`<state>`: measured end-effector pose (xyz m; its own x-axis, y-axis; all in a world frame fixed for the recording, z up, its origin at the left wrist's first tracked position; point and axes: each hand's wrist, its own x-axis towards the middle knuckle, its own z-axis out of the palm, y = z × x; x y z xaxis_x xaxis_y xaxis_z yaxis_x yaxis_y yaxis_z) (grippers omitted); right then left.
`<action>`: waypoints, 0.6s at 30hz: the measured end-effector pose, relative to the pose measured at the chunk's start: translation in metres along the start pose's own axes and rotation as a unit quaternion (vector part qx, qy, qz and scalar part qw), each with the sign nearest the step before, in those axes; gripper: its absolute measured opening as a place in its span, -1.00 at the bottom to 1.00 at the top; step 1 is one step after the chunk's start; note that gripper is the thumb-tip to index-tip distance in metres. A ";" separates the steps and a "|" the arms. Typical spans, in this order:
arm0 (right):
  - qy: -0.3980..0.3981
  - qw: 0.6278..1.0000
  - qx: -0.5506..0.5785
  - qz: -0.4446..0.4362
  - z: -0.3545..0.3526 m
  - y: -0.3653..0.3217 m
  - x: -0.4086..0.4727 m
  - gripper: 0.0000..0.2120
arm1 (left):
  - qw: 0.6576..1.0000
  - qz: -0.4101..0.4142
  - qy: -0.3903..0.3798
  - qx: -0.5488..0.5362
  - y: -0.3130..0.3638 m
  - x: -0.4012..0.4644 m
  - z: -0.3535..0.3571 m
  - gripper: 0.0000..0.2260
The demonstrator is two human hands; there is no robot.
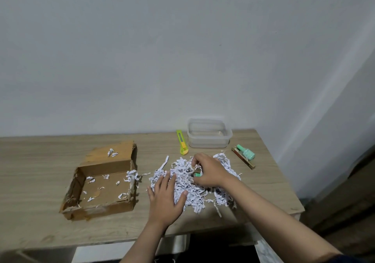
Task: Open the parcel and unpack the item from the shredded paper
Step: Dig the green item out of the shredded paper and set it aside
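My left hand (165, 196) lies flat, fingers spread, pressing on the near edge of the heap of white shredded paper strips (188, 183) that sits on the light wood-grain table (40, 161). Just beyond it, at about one o'clock, my right hand (209, 171) curls its fingers into the heap and pinches at a small green item (197, 174) half buried in the strips; I cannot make out what the item is, nor whether I have a firm hold of it.

I judge the task well along: the brown cardboard parcel box (101, 183), at nine o'clock from the heap, stands open and holds only stray shreds, so the filling is already out on the table. What remains, as I judge it, is to free this green item and check the heap for more.

Farther off, at two o'clock, a mint-green nail polish bottle (246, 152) lies against a slim gold-and-brown stick (243, 159), apparently already unpacked. At twelve o'clock lie a yellow-green utility knife (182, 142) and, beside it, a clear plastic tub (209, 133). Nothing blocks my hands except the tangled strips themselves.
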<state>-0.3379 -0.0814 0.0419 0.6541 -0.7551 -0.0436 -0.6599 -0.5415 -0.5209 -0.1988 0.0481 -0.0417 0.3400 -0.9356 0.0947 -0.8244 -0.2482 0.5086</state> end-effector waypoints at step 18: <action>0.027 0.994 0.101 -0.021 0.012 0.009 -0.006 -0.59 | 0.952 -0.042 0.022 -0.301 0.046 0.032 -0.027 -0.74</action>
<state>-0.3431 -0.0771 0.0272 0.6549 -0.7553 0.0257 -0.5404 -0.4919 -0.6827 -0.2134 0.0136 0.0075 0.4227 -0.9042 0.0612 -0.3893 -0.1202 0.9132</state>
